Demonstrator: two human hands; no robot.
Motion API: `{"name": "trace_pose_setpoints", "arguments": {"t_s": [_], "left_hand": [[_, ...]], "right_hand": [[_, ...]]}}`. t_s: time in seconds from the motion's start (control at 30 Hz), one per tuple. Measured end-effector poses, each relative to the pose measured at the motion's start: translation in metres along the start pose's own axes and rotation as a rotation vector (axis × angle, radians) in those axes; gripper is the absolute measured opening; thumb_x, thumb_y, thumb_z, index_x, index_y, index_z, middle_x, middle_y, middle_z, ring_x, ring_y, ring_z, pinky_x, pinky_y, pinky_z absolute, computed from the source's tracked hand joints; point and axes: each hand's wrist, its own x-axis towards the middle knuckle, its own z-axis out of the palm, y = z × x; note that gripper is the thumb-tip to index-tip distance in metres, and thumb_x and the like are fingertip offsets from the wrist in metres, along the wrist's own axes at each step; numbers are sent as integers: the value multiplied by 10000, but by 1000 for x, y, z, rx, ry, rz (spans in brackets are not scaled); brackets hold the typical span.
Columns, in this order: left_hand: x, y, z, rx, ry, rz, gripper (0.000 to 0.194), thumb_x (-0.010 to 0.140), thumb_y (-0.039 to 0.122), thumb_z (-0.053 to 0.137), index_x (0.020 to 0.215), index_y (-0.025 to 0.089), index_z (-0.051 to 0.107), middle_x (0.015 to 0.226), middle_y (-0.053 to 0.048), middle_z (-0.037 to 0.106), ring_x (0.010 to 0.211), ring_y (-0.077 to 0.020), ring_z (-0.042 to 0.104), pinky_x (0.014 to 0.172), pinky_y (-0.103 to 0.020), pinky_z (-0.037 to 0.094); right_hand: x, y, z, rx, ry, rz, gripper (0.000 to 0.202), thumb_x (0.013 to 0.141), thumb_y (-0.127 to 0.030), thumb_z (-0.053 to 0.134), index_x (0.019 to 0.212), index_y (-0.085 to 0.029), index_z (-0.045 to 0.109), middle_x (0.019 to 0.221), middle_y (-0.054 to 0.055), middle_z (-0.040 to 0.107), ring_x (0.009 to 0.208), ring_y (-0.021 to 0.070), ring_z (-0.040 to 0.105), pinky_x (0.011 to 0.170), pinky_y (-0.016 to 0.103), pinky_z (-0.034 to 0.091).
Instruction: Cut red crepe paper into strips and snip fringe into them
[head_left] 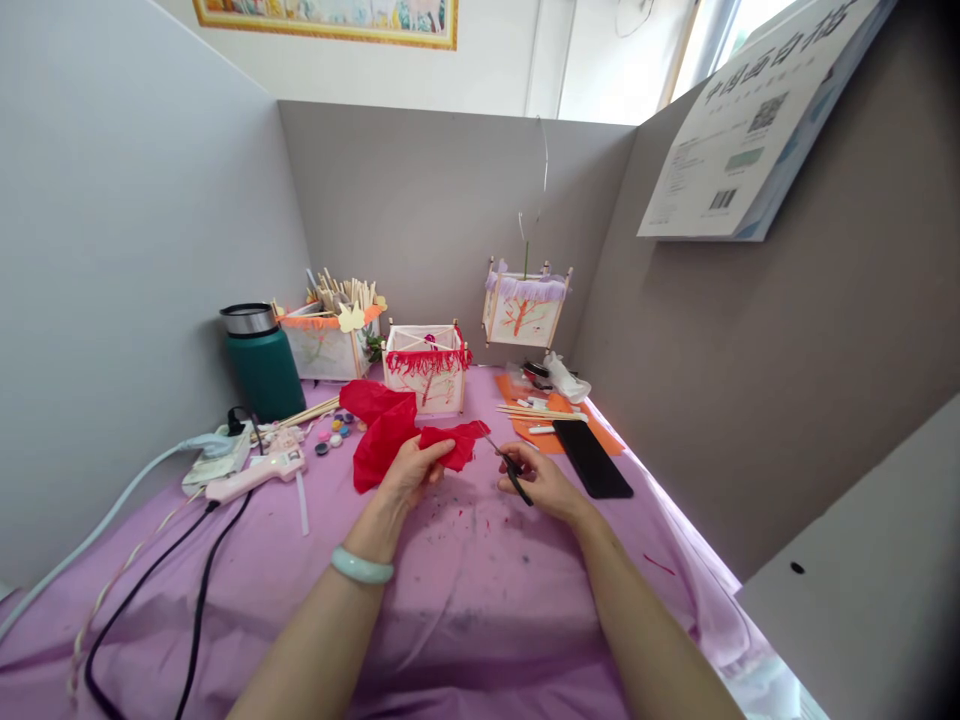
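Cutting step: our left hand [411, 472] pinches red crepe paper [448, 444]; right hand [541, 478] closes on small scissors [507, 464], blades seemingly open. Next: feed paper squarely between the blades.

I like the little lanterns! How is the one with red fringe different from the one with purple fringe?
The red-fringed lantern stands on the purple tablecloth; the purple-fringed lantern appears to hang from a thin wire, farther back. The red-fringed one's fringe is red, matching the red paper in the left hand; the other's is pale purple. Both are box-shaped with stick frames and a painted, tree-like picture on white paper.
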Motion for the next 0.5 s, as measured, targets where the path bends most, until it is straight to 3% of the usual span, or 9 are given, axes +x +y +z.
{"name": "trace_pose_setpoints", "arguments": {"t_s": [0.17, 0.5], "left_hand": [[-1, 1, 0, 91, -2, 22, 296, 655, 340, 680, 535, 159, 478, 331, 63, 372, 311, -45, 300, 375, -210, 188], [-2, 3, 1, 189, 40, 18, 263, 637, 338, 671, 558, 165, 489, 347, 52, 422, 305, -60, 332, 364, -208, 186]], "right_hand": [[-2, 2, 1, -19, -97, -45, 432, 621, -340, 751, 1026, -238, 640, 897, 16, 638, 808, 184, 581, 751, 316, 441], [-1, 5, 7, 21, -101, -66, 420, 602, -338, 758, 996, -230, 662, 869, 18, 638, 788, 190, 579, 749, 328, 464]]}}
